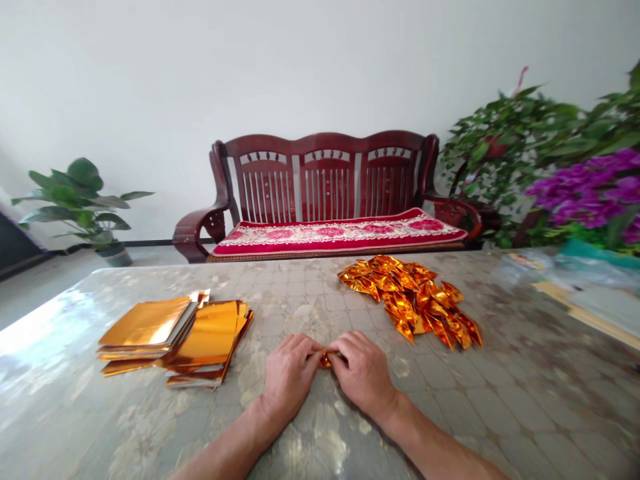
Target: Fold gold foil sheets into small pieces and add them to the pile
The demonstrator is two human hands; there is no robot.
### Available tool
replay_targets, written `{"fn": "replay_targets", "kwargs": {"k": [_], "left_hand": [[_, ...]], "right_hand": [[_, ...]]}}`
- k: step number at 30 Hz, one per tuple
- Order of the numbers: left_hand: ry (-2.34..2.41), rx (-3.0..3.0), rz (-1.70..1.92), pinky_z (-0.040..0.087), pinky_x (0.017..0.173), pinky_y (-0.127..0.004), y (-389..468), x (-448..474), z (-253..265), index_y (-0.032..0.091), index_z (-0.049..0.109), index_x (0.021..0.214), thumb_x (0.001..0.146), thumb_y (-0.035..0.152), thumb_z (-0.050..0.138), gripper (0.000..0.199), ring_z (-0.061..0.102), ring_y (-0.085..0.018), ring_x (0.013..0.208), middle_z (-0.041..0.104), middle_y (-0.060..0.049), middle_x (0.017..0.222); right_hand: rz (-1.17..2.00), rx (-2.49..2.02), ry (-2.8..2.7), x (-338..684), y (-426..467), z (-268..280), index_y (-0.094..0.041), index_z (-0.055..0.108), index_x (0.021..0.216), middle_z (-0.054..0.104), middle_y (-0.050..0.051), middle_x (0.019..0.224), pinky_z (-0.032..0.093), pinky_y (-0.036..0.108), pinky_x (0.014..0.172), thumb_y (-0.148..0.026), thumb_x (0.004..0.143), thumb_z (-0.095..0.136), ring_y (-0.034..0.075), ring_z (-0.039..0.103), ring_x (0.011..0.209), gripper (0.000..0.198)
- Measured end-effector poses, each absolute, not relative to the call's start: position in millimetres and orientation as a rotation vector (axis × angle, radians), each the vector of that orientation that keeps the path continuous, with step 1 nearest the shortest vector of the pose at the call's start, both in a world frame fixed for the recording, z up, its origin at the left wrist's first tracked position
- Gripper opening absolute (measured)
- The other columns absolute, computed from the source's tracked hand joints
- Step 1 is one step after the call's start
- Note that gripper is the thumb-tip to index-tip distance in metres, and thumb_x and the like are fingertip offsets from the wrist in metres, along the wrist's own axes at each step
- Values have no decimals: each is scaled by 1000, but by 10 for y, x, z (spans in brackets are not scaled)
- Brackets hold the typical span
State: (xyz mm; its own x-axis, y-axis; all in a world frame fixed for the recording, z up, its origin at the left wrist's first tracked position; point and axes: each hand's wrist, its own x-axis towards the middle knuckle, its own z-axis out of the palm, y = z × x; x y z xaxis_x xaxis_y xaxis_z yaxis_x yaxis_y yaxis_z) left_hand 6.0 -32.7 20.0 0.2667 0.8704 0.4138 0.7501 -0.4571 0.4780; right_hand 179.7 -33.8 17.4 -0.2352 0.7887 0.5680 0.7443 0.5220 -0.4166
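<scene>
My left hand (291, 373) and my right hand (364, 370) meet near the middle of the table, fingers closed. Between them they pinch a small piece of shiny gold foil paper (325, 360), one end in each hand. Most of the piece is hidden by my fingers. To the left lie stacks of flat gold foil paper sheets (207, 340), somewhat fanned out. On the right, beyond my right hand, is a heap of folded gold foil pieces (400, 287) with pointed ends.
A patterned cover lies over the table (280, 293). At its right edge are plastic bags and papers (595, 300), with purple flowers (595, 190) behind. Beyond the table stands a dark red wooden bench (325, 143); a potted plant (83, 203) is at the left.
</scene>
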Motion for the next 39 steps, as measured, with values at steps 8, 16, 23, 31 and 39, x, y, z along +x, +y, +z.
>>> {"fn": "replay_targets", "kwargs": {"k": [8,16,23,31,39], "left_hand": [[1553,2340,951,44,74,-27,-331,78,204,23,67,81,90,19,60,12,62,-17,82,69,1,82],[1565,2338,936,44,74,-26,-324,88,200,23,67,79,89,19,60,13,61,-17,82,68,1,81],[1626,2338,890,43,71,-26,-326,92,216,23,65,77,90,24,61,14,62,-17,81,68,1,80],[1520,2230,910,45,69,-23,-324,91,196,22,67,76,92,22,55,20,63,-15,76,66,0,78],[1424,2176,998,44,69,-22,-316,99,189,21,68,76,83,8,53,21,62,-13,75,65,0,76]], "right_hand": [[47,-1262,-2009,1786,-323,156,-22,58,75,63,0,76,37,30,68,-9,83,63,18,55,77,16],[82,-1232,-2039,1793,-319,159,-21,57,75,61,0,76,36,30,69,-7,82,61,18,54,76,16],[17,-1204,-2070,1811,-305,157,-22,60,76,60,0,75,36,30,69,-10,85,62,17,53,76,15],[24,-1194,-2115,1836,-287,128,-22,63,78,61,1,77,36,30,70,-13,89,62,18,54,78,14],[63,-1213,-2103,1829,-319,138,-22,63,78,62,1,78,37,30,70,-12,89,63,18,53,78,15]]}}
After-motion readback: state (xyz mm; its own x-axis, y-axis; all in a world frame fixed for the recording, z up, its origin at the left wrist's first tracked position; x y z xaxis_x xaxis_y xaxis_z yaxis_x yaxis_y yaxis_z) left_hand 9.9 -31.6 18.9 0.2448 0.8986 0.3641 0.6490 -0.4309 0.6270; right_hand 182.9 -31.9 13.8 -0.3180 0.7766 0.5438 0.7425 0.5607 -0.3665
